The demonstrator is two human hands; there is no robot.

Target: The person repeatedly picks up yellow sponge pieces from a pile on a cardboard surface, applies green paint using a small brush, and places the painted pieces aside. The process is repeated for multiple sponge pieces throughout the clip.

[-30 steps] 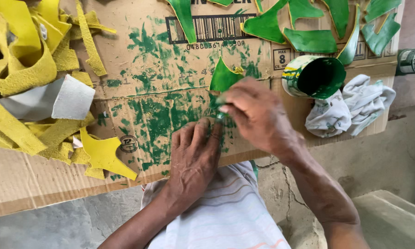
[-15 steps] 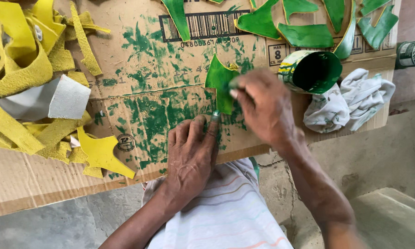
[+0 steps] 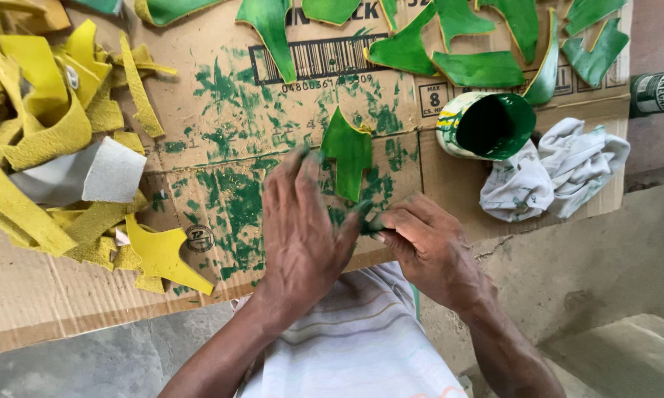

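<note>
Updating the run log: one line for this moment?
left hand flat beside green leather piece | right hand pinching small tool, unclear | green paint cup right

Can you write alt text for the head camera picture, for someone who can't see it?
A person's left hand touches a green-painted arrow-shaped piece on paint-smeared cardboard, right hand close beside. Yellow scraps lie left; a green paint can and rag lie right.

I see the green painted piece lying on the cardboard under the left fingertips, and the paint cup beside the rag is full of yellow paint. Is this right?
Not quite. The head view shows the paint cup beside the rag green inside, not yellow. The rest holds: the green painted piece lies on the cardboard at the left hand fingertips.
</note>
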